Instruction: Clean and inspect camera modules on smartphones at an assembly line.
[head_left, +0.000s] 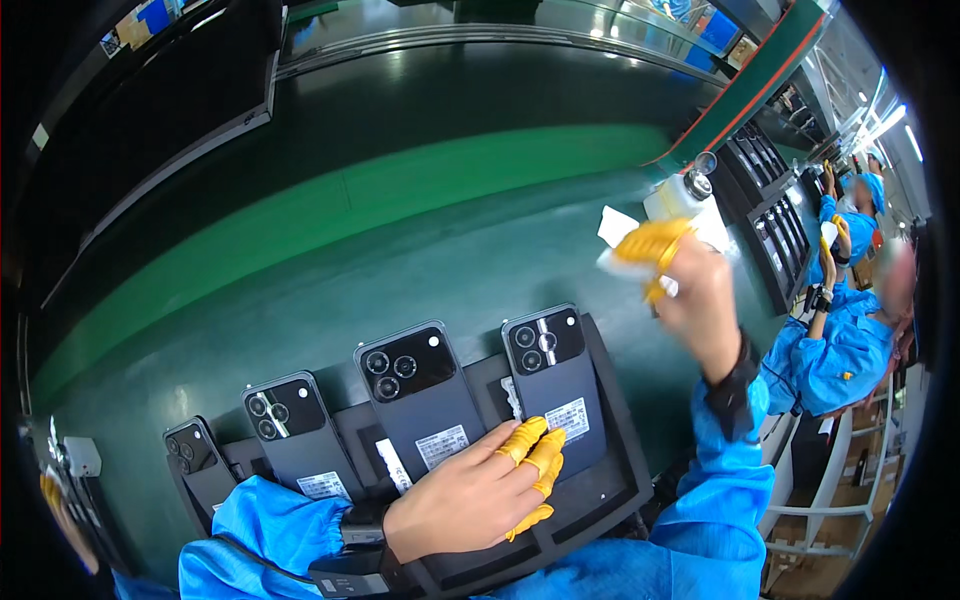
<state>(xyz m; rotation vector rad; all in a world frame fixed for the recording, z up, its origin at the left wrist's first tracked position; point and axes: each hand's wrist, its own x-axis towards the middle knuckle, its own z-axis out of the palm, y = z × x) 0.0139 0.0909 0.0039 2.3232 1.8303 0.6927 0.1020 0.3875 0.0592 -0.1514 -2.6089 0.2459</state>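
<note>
Several dark smartphones lie backs up, in a row along a black tray (pixel 625 455). On the rightmost phone (pixel 580 380), the yellow-cotted fingertips of my left hand (pixel 480 485) rest beside its white label. Those fingers are stretched out, slightly bent and a little apart. Left of it are a larger-looking phone (pixel 430 395), another phone (pixel 310 440) and the leftmost phone (pixel 200 465), each with round camera lenses. My right hand (pixel 690 285), blurred by motion and also in yellow finger cots, is raised above the bench, closed around a white wipe (pixel 625 265).
A bottle with a metal top (pixel 690 187) stands at the bench's far right, near white paper (pixel 710 225). Beyond it are black trays of phones (pixel 780 235) and co-workers in blue (pixel 845 345). A green post (pixel 745 85) rises behind; a black panel (pixel 180 110) hangs far left.
</note>
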